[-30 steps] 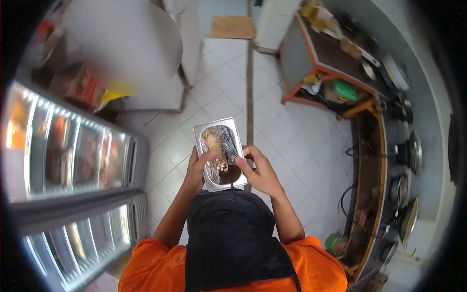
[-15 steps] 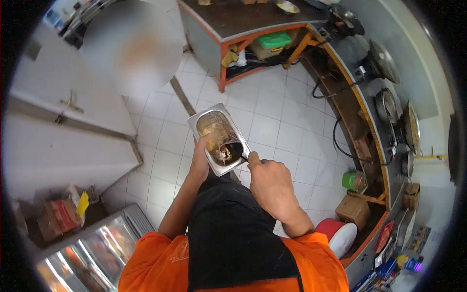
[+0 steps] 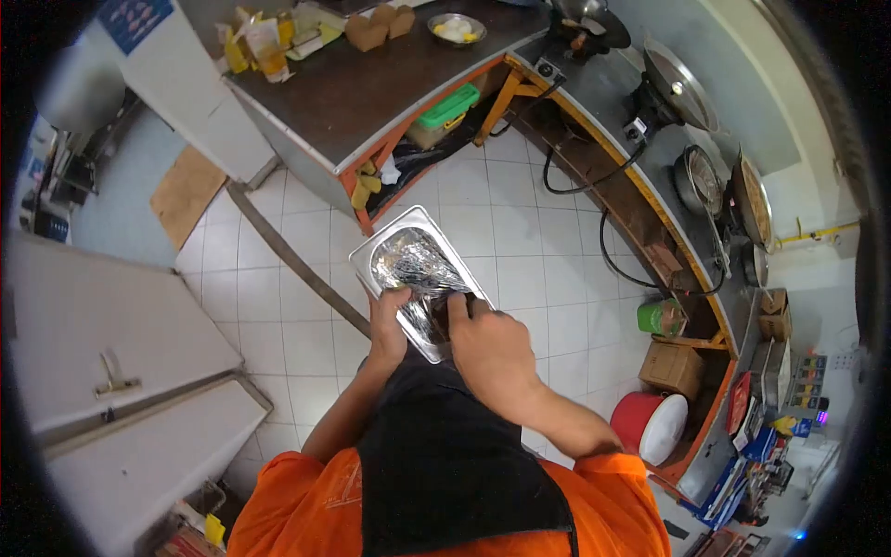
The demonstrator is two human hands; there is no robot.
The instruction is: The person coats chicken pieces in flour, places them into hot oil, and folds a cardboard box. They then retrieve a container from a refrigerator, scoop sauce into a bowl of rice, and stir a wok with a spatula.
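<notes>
A rectangular steel food pan (image 3: 359,256) is held out in front of my apron, tilted. Crinkled plastic wrap (image 3: 413,260) lies over much of its mouth, and the near part looks dark inside. My left hand (image 3: 388,327) grips the pan's left side, thumb over the rim and on the wrap. Across the right rim, my right hand (image 3: 492,348) is closed, its index finger bent down onto the wrap's near part. Something dark shows beside its fingers, but what they hold is hidden.
A dark-topped counter (image 3: 325,111) ahead carries brown cartons (image 3: 379,28) and a steel bowl (image 3: 457,30) with pale contents. Several pans, among them a wok (image 3: 682,84), line the right counter. Below stand a cardboard box (image 3: 670,369) and a red pot (image 3: 640,425). White doors (image 3: 121,325) are at left.
The view has shifted left, bringing more of the counter into sight. The wrap's opening over the pan looks smaller, and my right hand has moved inward over the rim.
</notes>
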